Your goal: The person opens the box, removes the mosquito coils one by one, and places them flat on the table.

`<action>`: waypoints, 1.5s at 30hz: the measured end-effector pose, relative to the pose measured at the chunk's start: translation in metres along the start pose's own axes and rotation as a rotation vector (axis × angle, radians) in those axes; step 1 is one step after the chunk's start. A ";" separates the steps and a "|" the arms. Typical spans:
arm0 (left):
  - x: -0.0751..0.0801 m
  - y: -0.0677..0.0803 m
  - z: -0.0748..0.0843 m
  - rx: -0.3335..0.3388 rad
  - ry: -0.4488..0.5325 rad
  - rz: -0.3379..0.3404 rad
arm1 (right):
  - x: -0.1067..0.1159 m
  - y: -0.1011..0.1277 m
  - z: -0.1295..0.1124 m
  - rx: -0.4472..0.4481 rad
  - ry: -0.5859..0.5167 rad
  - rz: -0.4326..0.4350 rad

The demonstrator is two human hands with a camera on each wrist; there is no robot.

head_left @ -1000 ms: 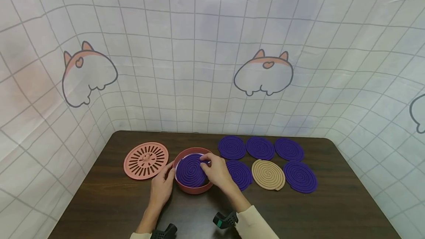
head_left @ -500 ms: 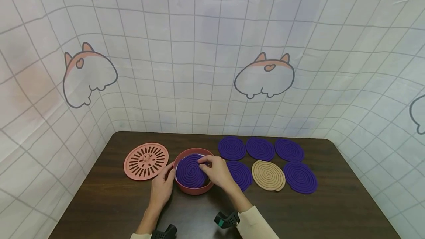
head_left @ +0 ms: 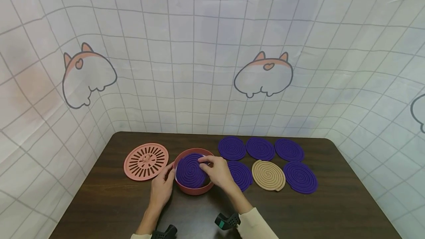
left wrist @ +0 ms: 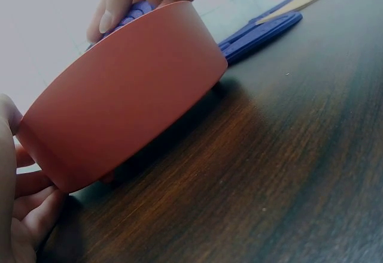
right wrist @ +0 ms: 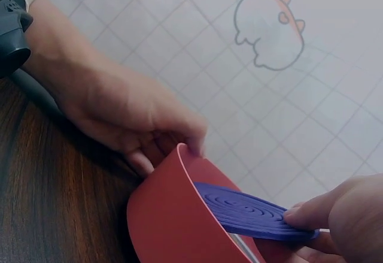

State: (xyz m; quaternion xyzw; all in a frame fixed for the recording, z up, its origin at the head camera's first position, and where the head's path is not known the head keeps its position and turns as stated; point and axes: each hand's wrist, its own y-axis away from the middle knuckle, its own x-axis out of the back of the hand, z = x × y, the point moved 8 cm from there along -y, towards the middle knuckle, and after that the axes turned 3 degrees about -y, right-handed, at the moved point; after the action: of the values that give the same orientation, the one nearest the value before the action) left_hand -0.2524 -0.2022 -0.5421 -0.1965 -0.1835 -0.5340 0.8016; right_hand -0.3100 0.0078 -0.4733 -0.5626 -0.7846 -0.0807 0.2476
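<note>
A purple spiral mosquito coil (head_left: 190,172) lies tilted in the mouth of a round red mosquito coil holder (head_left: 194,191), its right side raised. My right hand (head_left: 217,172) pinches that raised edge between thumb and fingers; the right wrist view shows the thumb on top of the coil (right wrist: 239,212). At the holder's left side, my left hand (head_left: 161,188) grips the wall, thumb at the rim. Small feet lift the holder (left wrist: 128,89) off the table in the left wrist view. Its inside is mostly hidden under the coil.
Left of the holder lies a pink slotted lid (head_left: 146,161). To the right, several purple coils (head_left: 260,148) and one tan coil (head_left: 268,175) lie flat in two rows on the dark wooden table (head_left: 318,213). A white gridded curtain (head_left: 186,65) hangs behind.
The right hand, still pinching the coil, has shifted very slightly left, and the coil's tilt has changed a little. The left hand and holder look unmoved.
</note>
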 end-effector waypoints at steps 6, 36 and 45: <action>-0.001 0.000 0.001 0.005 0.003 0.001 | 0.005 0.003 0.002 -0.014 -0.030 0.036; -0.002 0.000 0.001 0.017 0.001 -0.011 | 0.035 0.021 -0.005 0.026 -0.083 0.164; -0.002 0.000 0.001 0.022 0.000 -0.027 | 0.043 0.027 0.006 -0.013 -0.110 0.192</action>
State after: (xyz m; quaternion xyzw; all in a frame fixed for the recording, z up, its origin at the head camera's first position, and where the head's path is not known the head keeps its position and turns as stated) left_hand -0.2533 -0.2005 -0.5423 -0.1851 -0.1918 -0.5429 0.7964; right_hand -0.2975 0.0562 -0.4616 -0.6405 -0.7389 -0.0308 0.2070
